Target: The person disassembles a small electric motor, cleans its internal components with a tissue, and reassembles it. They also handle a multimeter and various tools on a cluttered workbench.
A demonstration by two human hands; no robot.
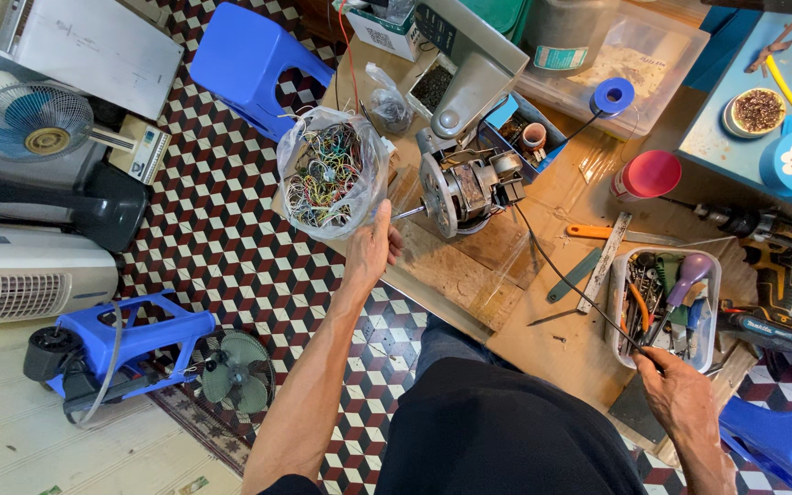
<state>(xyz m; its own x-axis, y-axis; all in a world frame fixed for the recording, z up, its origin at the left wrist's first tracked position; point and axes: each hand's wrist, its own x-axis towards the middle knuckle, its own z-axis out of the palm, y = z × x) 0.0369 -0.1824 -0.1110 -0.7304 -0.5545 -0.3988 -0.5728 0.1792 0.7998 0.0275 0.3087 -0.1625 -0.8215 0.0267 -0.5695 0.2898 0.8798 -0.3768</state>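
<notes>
My left hand (373, 247) is raised and grips the rim of a clear plastic bag (330, 174) full of tangled coloured wires, held up over the floor at the bench's left edge. Just right of the bag, an electric fan motor (465, 188) with its shaft pointing left rests on the wooden bench (543, 339). My right hand (680, 394) is at the near right by a white plastic tray of tools (662, 307). Its fingers pinch a thin black wire (566, 275) that runs up to the motor.
A roll of blue tape (612, 95), a red lid (650, 174), an orange-handled tool (598, 233) and cordless drills (776, 261) lie on the bench. Blue stools (254, 60) and fans (34, 119) stand on the checkered floor to the left.
</notes>
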